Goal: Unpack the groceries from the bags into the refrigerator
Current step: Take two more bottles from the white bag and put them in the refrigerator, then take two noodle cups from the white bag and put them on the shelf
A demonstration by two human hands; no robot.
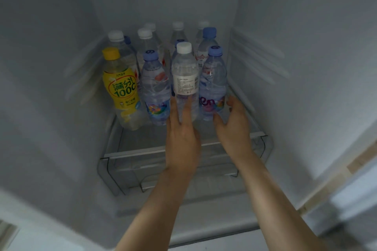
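Observation:
Inside the open refrigerator, several bottles stand on a glass shelf [163,150]. The front row holds a yellow lemon drink bottle [120,87], a blue-capped water bottle [156,91], a white-capped clear bottle [185,75] and another blue-capped water bottle [213,83]. My left hand [181,136] reaches in with straight fingers touching the lower part of the white-capped bottle. My right hand [234,126] holds the base of the right blue-capped bottle, thumb on its front and fingers curled round its right side. No bags are in view.
More white-capped and blue-capped bottles [177,32] fill the rows behind. A clear drawer [114,171] sits under the shelf. Ribbed refrigerator walls [257,61] close in on both sides. A strip of bare shelf lies in front of the bottles.

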